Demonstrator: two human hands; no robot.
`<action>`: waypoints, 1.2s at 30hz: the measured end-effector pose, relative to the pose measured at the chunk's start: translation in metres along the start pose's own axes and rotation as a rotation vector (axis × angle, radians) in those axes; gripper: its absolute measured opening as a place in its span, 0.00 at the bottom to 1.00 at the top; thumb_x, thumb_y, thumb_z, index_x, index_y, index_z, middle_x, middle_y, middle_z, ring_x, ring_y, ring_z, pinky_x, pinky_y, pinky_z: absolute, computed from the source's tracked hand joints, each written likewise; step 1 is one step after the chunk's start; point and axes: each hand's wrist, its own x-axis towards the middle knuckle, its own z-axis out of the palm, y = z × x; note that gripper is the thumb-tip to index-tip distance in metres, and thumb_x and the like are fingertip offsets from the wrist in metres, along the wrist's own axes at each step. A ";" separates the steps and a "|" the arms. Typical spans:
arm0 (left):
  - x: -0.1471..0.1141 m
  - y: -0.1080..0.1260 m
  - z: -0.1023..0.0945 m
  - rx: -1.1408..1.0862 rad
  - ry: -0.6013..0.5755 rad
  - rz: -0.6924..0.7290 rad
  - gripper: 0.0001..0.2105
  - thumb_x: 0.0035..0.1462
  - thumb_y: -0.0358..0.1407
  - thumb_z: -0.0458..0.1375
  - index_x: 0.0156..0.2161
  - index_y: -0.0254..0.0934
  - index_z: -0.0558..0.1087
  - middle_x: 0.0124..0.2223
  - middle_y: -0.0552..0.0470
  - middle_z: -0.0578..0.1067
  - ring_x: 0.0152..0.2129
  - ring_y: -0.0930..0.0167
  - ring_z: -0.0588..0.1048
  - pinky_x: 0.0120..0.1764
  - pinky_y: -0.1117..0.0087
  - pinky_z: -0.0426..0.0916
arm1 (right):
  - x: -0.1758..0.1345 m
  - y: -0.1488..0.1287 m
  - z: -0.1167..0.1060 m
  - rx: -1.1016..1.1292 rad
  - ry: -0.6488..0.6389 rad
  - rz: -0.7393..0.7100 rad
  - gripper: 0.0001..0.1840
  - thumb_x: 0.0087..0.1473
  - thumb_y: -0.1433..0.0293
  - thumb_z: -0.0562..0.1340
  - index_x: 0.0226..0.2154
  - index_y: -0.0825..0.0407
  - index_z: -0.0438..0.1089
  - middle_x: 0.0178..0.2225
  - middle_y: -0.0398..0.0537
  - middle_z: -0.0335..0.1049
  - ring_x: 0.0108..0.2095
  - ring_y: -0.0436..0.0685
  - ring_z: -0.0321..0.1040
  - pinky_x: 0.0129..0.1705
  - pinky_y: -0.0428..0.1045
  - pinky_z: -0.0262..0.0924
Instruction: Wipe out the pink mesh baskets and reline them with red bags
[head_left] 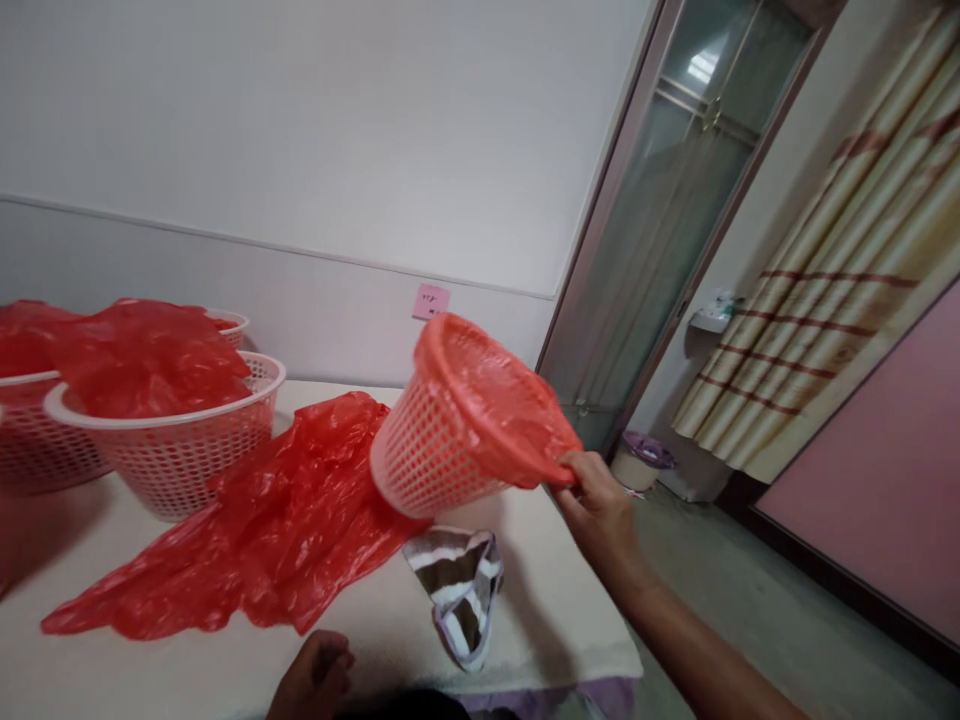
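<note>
we are seeing handwriting [429,298] on a pink note [431,301] stuck to the white wall [337,120], but we are finding its marks too small and blurred to read.

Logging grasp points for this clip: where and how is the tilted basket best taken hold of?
The right rim of the basket seems best, from the right, where the right hand pinches the bag. The basket tips that way, putting this rim nearest the hand; the bag folds over it, so gripping both together looks surest.
</note>
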 end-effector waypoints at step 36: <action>0.076 0.003 -0.006 0.762 0.233 0.330 0.08 0.56 0.41 0.52 0.31 0.42 0.70 0.33 0.51 0.73 0.35 0.64 0.71 0.45 0.62 0.65 | 0.016 0.076 0.145 -0.168 -0.082 0.160 0.22 0.61 0.72 0.53 0.57 0.53 0.55 0.55 0.58 0.58 0.50 0.58 0.64 0.48 0.53 0.64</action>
